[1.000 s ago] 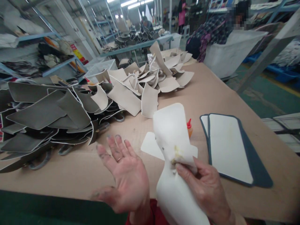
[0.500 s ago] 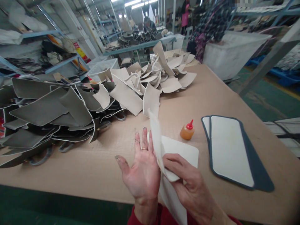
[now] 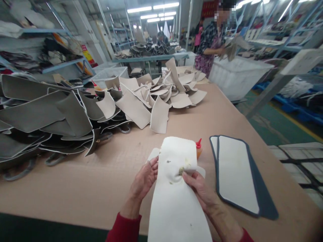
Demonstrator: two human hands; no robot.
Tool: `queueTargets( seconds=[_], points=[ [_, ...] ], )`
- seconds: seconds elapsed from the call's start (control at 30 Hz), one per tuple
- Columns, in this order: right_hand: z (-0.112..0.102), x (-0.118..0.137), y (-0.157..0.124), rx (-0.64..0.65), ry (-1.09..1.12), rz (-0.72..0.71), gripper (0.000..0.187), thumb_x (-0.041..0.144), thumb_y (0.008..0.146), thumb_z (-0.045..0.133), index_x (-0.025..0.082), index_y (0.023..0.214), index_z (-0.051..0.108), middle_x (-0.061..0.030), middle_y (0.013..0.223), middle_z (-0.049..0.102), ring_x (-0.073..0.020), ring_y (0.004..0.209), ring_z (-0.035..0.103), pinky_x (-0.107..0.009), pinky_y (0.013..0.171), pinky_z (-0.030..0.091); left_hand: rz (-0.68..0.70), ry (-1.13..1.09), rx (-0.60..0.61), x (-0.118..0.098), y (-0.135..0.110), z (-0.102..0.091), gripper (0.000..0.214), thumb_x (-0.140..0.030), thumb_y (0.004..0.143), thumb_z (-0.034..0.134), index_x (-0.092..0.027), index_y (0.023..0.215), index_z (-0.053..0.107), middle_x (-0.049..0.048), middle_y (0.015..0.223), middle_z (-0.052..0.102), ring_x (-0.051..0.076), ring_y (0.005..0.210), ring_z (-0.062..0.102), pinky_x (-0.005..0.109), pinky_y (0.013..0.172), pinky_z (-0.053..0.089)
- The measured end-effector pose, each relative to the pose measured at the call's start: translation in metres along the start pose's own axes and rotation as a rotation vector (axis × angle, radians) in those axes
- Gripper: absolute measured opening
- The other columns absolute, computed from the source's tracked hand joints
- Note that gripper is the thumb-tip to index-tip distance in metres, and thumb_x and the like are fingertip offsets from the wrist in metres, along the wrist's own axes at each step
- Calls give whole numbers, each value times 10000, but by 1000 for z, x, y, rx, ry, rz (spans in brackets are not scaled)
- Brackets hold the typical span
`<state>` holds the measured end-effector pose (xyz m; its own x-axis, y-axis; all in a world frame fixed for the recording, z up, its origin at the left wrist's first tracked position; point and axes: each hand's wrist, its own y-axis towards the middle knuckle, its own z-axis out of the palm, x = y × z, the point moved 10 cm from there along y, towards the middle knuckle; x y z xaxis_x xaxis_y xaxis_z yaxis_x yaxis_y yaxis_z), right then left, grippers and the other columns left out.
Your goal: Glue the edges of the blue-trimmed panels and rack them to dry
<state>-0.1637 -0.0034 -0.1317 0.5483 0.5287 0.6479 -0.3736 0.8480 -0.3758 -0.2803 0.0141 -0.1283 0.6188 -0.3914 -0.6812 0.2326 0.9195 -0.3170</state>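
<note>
I hold a long white panel (image 3: 176, 201) upright in front of me, with yellowish glue spots near its middle. My left hand (image 3: 143, 179) grips its left edge, fingers curled round it. My right hand (image 3: 199, 190) pinches its right side at the glue spot, thumb on the face. Behind the panel stands a small orange glue bottle (image 3: 199, 150) with a red tip, and another white panel (image 3: 152, 155) lies flat on the table, mostly hidden.
Two white panels with dark borders (image 3: 237, 173) lie to the right on the brown table (image 3: 88, 174). Piles of grey pieces (image 3: 45, 117) and beige pieces (image 3: 156, 94) fill the left and far side. A person (image 3: 212, 43) stands at a white bin (image 3: 234, 77) beyond.
My left hand went from open palm-up to gripping the panel's left edge. The panel turned from edge-on to facing me, held up by both hands. The view tilted up.
</note>
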Motion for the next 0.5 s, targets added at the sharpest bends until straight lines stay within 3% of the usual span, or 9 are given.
queueTargets(
  seconds=[0.1,0.23,0.4,0.5],
  points=[
    [0,-5,6,14,-80,18,383,356,644,802,137,931,676,-85,880,729,-227,788,687,-356,791,518,54,104,-168,-13,4,-15,344,-273,624,810,-124,908,683,83,816,742,221,754,697,277,688,521],
    [-10,0,14,-71,-152,-59,437,342,604,829,143,950,650,-87,959,715,-234,867,674,-338,799,517,167,19,-402,-20,3,-47,300,-236,552,848,-143,736,629,6,628,708,148,546,659,229,572,502],
    [-18,1,20,-190,-40,-70,555,295,539,860,195,1011,585,-76,1089,677,-264,978,651,-382,856,515,151,-68,-432,0,13,-57,334,-266,554,846,-148,762,613,19,671,720,190,605,689,265,590,528],
    [-13,6,23,-178,-5,-39,604,307,551,849,218,1066,547,-86,1126,664,-288,985,652,-413,829,529,140,-89,-453,1,19,-56,345,-258,536,853,-145,759,614,24,669,720,229,672,706,305,637,549]
  ],
)
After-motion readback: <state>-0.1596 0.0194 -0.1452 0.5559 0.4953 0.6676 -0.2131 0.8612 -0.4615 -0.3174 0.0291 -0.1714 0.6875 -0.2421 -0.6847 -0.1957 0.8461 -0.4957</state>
